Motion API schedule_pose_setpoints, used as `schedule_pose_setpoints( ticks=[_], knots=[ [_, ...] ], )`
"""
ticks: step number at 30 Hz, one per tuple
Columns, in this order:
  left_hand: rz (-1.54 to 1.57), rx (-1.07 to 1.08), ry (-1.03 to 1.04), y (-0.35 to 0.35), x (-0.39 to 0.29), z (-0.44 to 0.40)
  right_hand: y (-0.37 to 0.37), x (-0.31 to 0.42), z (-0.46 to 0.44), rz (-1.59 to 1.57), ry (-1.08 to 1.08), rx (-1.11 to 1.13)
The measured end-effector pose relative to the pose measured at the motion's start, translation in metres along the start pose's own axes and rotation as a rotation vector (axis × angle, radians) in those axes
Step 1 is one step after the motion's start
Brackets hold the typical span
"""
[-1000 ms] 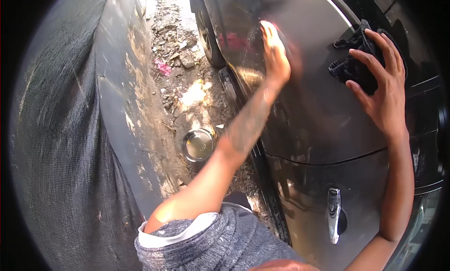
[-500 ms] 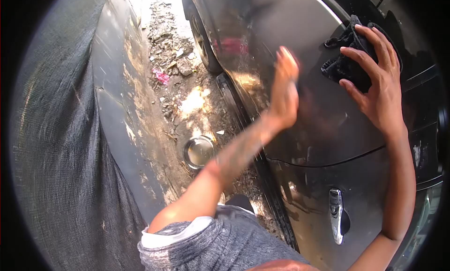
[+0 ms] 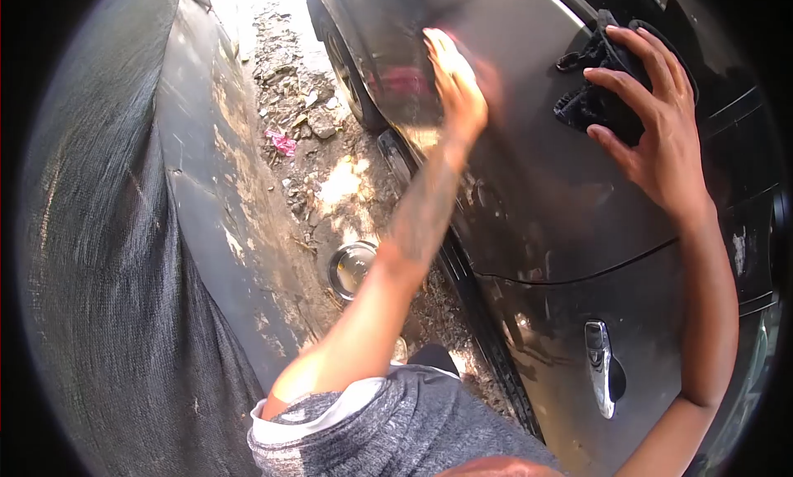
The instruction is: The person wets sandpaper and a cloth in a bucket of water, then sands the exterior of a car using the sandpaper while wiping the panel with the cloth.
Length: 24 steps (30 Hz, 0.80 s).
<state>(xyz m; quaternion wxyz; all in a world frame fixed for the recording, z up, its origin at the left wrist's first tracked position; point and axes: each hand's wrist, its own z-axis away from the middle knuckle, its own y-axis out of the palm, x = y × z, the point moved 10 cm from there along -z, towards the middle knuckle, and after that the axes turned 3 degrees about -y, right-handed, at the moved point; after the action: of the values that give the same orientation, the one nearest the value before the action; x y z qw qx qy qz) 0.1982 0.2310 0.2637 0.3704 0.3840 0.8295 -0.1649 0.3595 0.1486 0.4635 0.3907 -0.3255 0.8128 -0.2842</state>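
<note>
Our left hand [image 3: 457, 85], grasping nothing and with its fingers outstretched, is at the far left side of the dark car panel [image 3: 529, 180]; we cannot tell whether the palm touches it or just clears it. Any grit trapped beneath that palm could scratch the glossy finish. Nearer us and to the right, the chrome door handle [image 3: 598, 365] could knock our knuckles on a careless backward sweep. Farther off, the black cloth [image 3: 607, 105] bunches beneath our right hand [image 3: 667, 151], its fingers bent and spread; how firmly they hold is unclear, and slack pressure could let the cloth slip.
</note>
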Motion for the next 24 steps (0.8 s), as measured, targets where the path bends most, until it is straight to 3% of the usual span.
schedule_pose_setpoints(
  ticks=[1,2,3,6,7,13,15,18,20,22,23,24],
  knots=[
    [-0.053,-0.031,0.098,-0.001,-0.006,-0.002,0.000,0.001,-0.003,0.004,-0.004,0.018],
    [0.129,0.031,0.007,0.017,-0.037,0.052,0.000,0.000,-0.002,0.011,-0.004,0.018],
    [-0.023,0.172,0.093,0.027,-0.066,0.098,0.003,-0.003,0.000,0.026,0.000,0.019],
    [-0.010,0.040,0.231,0.005,-0.047,0.034,0.006,-0.006,0.000,0.028,-0.024,0.016],
    [0.078,-0.090,0.136,-0.006,0.002,-0.015,0.005,-0.006,0.001,0.023,-0.018,0.010],
    [-0.089,0.009,0.146,0.015,-0.049,0.061,0.000,0.002,-0.004,0.023,-0.012,0.017],
    [-0.109,0.283,0.343,0.034,-0.070,0.097,0.004,-0.004,-0.002,0.032,-0.018,0.015],
    [0.179,-0.101,0.297,-0.024,-0.004,-0.048,0.002,-0.001,-0.005,0.019,-0.012,0.012],
    [-0.028,0.132,-0.029,-0.001,0.037,-0.063,0.001,0.001,-0.002,0.005,0.003,0.024],
    [0.371,-0.069,-0.002,0.006,-0.056,0.026,0.002,0.000,-0.004,-0.006,0.000,0.023],
    [0.372,-0.068,-0.001,0.000,-0.061,0.059,0.002,0.001,-0.003,-0.005,0.001,0.023],
    [0.170,0.084,0.149,0.010,-0.069,0.089,0.002,0.000,-0.003,0.022,0.000,0.033]
  ],
)
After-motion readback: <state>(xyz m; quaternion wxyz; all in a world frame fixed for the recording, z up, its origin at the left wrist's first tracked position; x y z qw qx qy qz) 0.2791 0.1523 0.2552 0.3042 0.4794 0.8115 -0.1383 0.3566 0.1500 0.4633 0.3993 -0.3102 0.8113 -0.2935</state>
